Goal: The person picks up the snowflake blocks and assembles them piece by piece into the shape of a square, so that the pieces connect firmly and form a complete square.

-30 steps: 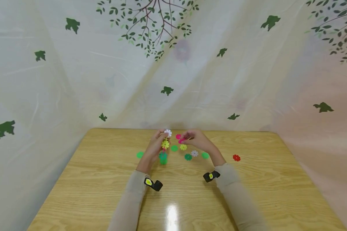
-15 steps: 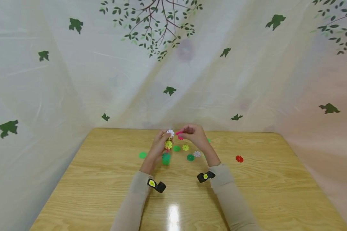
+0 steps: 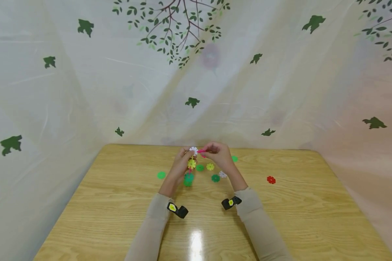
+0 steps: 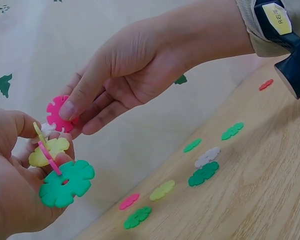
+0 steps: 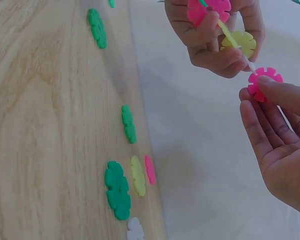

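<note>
Above the back of the table, my left hand (image 3: 178, 168) grips a chain of slotted flower-shaped plastic discs. At the chain's upper end is a white disc (image 3: 193, 150); below it come yellow discs (image 4: 52, 151), a pink one and a green disc (image 4: 67, 184). My right hand (image 3: 221, 156) pinches a pink disc (image 5: 264, 82) between thumb and fingers. The edge of this pink disc meets the white disc; whether their slots are engaged I cannot tell. In the left wrist view, the white disc is mostly hidden behind the yellow ones and my fingers.
Loose discs lie on the wooden table (image 3: 117, 217): a yellow disc (image 3: 210, 166), a dark green disc (image 3: 215, 178), a light green disc (image 3: 161, 175) and several others. A red disc (image 3: 271, 179) lies off to the right. A pale curtain (image 3: 150, 90) hangs behind the table.
My right hand has lifted the pink disc from above the table and brought it left to the white disc. My left hand keeps holding the chain in nearly the same spot.
</note>
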The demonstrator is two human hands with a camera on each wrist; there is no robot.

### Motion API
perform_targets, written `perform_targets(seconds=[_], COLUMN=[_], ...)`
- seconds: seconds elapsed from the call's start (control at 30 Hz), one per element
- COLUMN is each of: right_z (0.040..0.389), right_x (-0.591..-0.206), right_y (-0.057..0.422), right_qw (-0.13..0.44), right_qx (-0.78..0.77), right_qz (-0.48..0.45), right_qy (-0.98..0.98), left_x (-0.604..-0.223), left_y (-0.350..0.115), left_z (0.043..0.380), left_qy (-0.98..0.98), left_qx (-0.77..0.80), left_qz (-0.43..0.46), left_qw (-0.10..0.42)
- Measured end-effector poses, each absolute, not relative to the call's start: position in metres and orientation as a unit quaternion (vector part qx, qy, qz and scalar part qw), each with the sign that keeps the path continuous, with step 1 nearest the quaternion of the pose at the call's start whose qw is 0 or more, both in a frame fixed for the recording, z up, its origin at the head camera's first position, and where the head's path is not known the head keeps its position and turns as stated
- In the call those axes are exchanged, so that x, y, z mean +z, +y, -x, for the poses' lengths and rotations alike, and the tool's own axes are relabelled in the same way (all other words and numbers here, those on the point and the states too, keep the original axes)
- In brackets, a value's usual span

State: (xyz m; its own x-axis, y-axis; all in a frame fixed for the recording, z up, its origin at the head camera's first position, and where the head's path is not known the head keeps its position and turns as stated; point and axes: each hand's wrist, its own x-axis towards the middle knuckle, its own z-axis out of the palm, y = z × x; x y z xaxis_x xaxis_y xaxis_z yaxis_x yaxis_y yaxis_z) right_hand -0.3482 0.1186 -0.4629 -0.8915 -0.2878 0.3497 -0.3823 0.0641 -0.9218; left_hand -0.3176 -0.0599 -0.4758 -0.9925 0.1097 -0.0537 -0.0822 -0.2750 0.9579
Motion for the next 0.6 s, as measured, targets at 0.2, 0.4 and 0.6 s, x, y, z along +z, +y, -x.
perform_targets(seconds=[0.2,0.4,0.6], right_z=[0.3453,0.3443,0.3432], right_x=[-0.4639,-0.4654,-0.4650], right_y=[0.1179,0.1177,0.1168], right_qw=[0.053,0.062,0.070], right_qx=[0.661,0.680,0.695], right_qz=[-0.236,-0.239,-0.246], right_qy=[-0.711,-0.690,-0.672], left_x=[-0.4749,-0.4730,-0.4702], left_y=[-0.0611,-0.0632,-0.0631], left_z=[0.3168,0.3165,0.3154], left_qy=[0.588,0.573,0.553], left_qx=[0.806,0.815,0.828], left_qz=[-0.023,-0.041,-0.049], left_qw=[0.070,0.076,0.076])
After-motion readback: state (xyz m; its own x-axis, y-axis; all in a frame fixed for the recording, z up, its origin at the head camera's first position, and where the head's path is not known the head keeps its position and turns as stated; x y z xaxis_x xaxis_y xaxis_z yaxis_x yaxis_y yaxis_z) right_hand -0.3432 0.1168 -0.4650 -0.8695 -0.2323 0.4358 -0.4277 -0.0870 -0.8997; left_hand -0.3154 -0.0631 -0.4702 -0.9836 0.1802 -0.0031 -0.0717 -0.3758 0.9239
